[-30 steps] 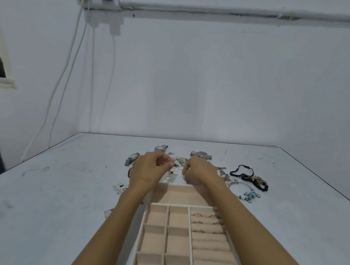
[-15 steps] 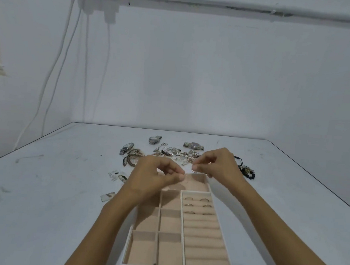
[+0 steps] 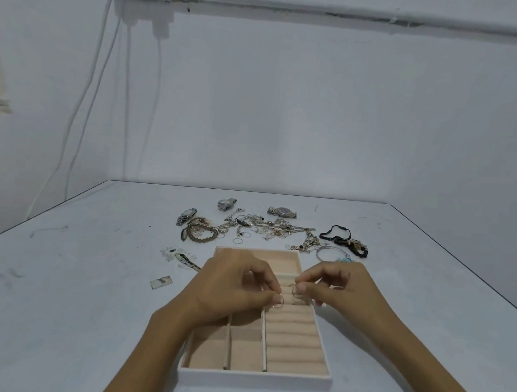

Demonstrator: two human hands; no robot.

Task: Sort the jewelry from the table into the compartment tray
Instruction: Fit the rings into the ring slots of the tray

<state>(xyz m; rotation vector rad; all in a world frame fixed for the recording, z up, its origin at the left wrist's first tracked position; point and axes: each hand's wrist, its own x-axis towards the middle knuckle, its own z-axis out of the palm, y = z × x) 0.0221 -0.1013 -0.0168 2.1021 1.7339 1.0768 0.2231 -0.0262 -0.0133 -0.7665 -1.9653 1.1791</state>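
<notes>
Two rings are in transit, and little else is sorted as far as can be seen. Left hand point(image 3: 238, 289) pinches a ring point(image 3: 278, 301) between thumb and fingertip, low over the ring rolls point(image 3: 296, 342) in the right column of the tray point(image 3: 253, 379). Right hand point(image 3: 342, 290) pinches a second ring point(image 3: 296, 291) just beside the first, over the upper rolls. Remaining fingers of both hands are curled in.

Tray sits on the bench point(image 3: 77, 275), close to the person. Lower rolls are visible and bare. Upper rolls are hidden behind the hands, so I cannot tell whether any rings are seated there. Square compartments point(image 3: 243, 354) on the left show nothing where visible; the long far compartment point(image 3: 277, 260) likewise.

Unsorted on the bench beyond the tray:
- tangled pile of chains point(image 3: 264, 227)
- three watches point(image 3: 282, 211)
- braided bracelet point(image 3: 201, 234)
- black bracelets point(image 3: 347, 242)
- bangle point(image 3: 331, 253)
- small packets point(image 3: 179, 256) off to the left

Judgement: early stage, with rings going in first and the bulk of the jewelry not yet touched.
</notes>
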